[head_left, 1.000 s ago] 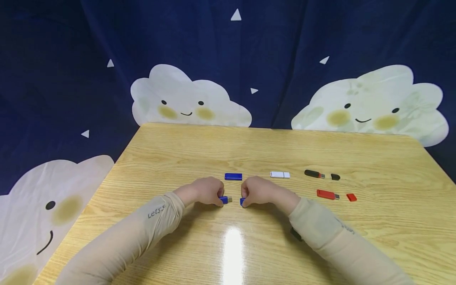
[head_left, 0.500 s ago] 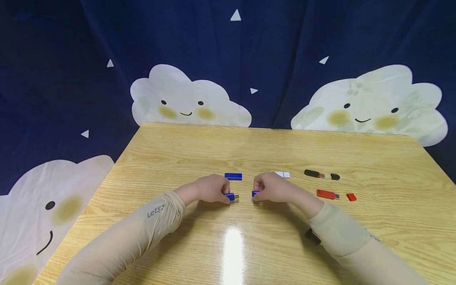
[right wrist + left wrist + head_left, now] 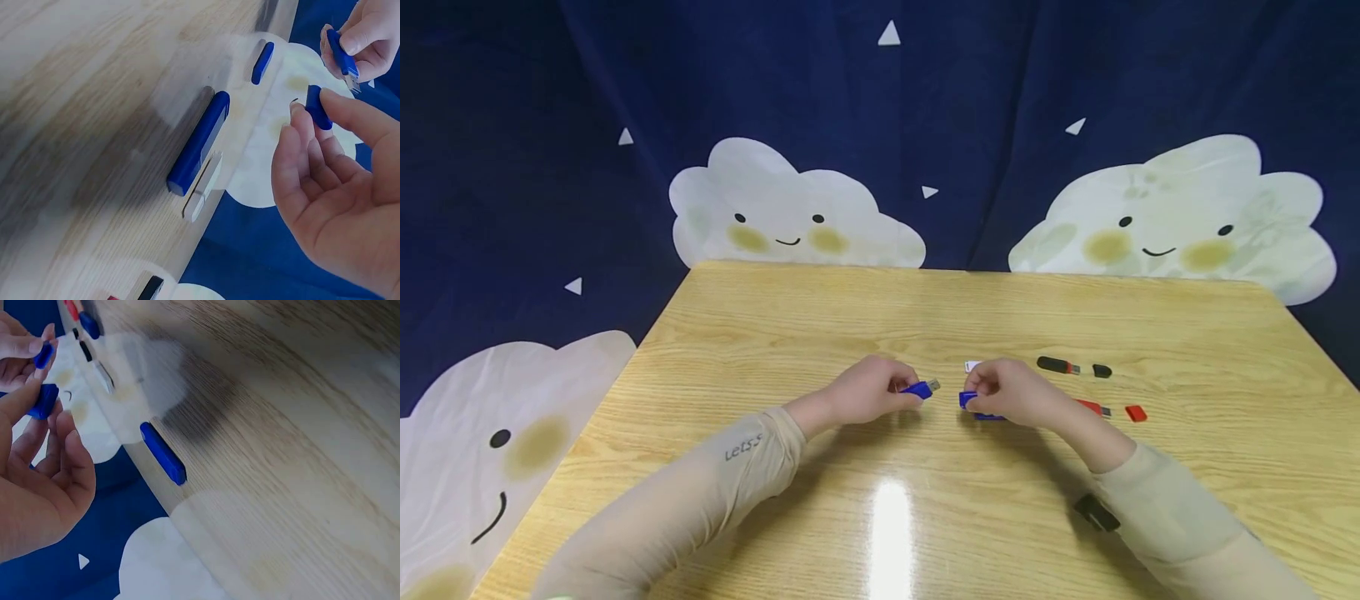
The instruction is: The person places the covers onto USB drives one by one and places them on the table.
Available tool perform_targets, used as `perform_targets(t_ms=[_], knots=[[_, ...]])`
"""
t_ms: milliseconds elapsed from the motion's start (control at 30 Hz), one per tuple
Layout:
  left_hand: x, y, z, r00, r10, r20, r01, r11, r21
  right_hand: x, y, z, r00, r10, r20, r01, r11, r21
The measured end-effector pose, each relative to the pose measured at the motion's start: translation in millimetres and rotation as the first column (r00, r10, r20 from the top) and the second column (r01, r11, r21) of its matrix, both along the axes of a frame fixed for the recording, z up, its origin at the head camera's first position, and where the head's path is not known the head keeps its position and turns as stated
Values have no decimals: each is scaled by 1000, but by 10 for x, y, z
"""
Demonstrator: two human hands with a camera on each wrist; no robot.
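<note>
My left hand [image 3: 872, 390] pinches a blue USB flash drive [image 3: 917, 389], its metal plug bare and pointing right. Facing it across a small gap, my right hand [image 3: 1015, 393] holds a small blue cap [image 3: 318, 107] between thumb and fingers. Both pieces are raised off the table. Below the right hand lies another blue flash drive [image 3: 990, 417], partly covered in the head view. One more blue flash drive [image 3: 164, 453] lies on the table; in the head view the left hand hides it. A white flash drive [image 3: 203, 187] lies beyond the right hand.
Farther right on the wooden table [image 3: 820, 317] lie a black flash drive [image 3: 1057, 365] with its cap [image 3: 1102, 371] off. Nearer are a red flash drive [image 3: 1094, 407], partly behind the right hand, and its red cap [image 3: 1136, 413]. A dark blue cloud-print curtain [image 3: 970, 100] hangs behind.
Both hands have lifted and moved right, carrying the blue flash drive and its cap. The left hand now covers the back blue drive; another blue drive shows under the right hand.
</note>
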State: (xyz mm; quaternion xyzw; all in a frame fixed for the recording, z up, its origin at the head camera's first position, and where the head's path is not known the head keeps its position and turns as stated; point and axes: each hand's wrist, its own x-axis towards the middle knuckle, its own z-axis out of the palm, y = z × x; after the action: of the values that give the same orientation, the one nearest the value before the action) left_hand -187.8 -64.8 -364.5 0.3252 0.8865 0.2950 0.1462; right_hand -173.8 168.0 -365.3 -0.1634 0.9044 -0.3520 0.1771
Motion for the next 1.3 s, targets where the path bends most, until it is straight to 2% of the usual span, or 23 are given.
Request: perform_targets(t_ms=[267, 633, 900, 1300], knots=[[4, 84, 2, 1000, 27, 13, -28, 1000, 12, 45, 74, 8, 1000, -25, -8, 24, 999, -40], [21, 119, -18, 999, 10, 48, -13, 997, 70, 106, 73, 49, 998, -69, 6, 69, 995, -70], [44, 155, -10, 996, 43, 83, -50, 995, 86, 133, 64, 36, 993, -109, 34, 112, 988, -109], [64, 160, -6, 997, 46, 58, -50, 996, 79, 139, 41, 41, 994, -110, -21, 108, 988, -106]])
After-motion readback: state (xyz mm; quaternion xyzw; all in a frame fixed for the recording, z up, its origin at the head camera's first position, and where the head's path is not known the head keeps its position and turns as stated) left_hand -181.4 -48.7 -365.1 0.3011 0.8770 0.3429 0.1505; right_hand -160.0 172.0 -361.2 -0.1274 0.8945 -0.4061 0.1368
